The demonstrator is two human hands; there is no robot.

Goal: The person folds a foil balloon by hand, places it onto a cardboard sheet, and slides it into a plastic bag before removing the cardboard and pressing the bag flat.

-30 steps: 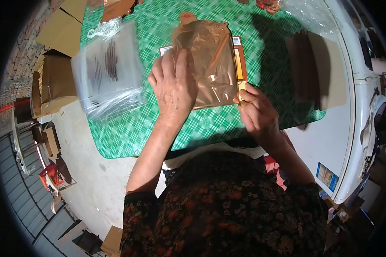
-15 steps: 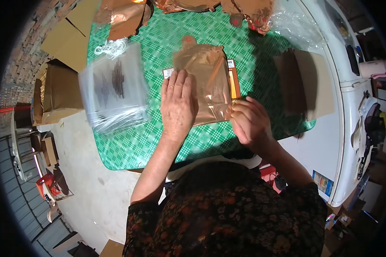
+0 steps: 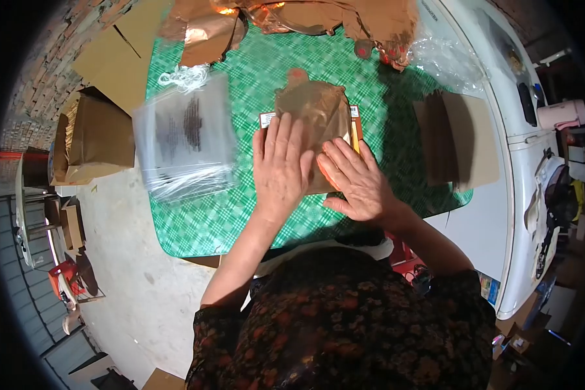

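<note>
A copper-coloured foil balloon, folded flat, lies on a printed card in the middle of the table. Along its left side my left hand rests flat, fingers stretched forward. My right hand lies on the lower right part of the foil, fingers extended and thumb apart. Both palms face down, and neither hand grips anything. The card shows only at its left and right edges; the hands and foil hide the rest. A round tab with red print sticks out beyond the foil's far end.
Left on the green checked tablecloth is a stack of clear plastic bags, with white string behind it. More copper foil balloons lie along the far edge. Cardboard sheets and crumpled clear plastic are at the right, beside a white fridge.
My right hand has let go of the foil's lower right corner and now lies flat on the foil, further left. My left hand stays on the left side. The view has shifted slightly.
</note>
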